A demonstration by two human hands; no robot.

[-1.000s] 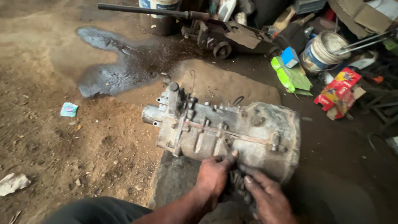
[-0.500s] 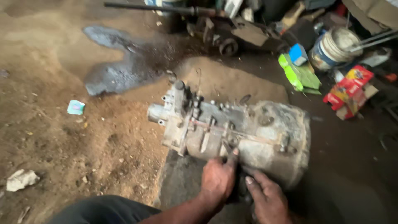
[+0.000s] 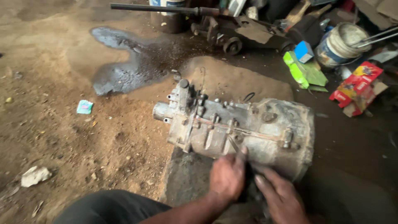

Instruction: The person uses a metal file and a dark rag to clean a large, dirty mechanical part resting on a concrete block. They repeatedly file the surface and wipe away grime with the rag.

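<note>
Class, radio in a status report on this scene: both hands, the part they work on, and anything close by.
Left hand and right hand both pressed on gearbox housing's near lower edge. Housing lying on its side on dirt floor. Dark wet patch beyond it, clear of hands.

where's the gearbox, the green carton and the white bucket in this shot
gearbox (image 3: 265, 128): head view, on the grey metal casing's upper side.
green carton (image 3: 299, 71): head view, on its flat green face.
white bucket (image 3: 336, 45): head view, on its outer wall below the rim.
</note>
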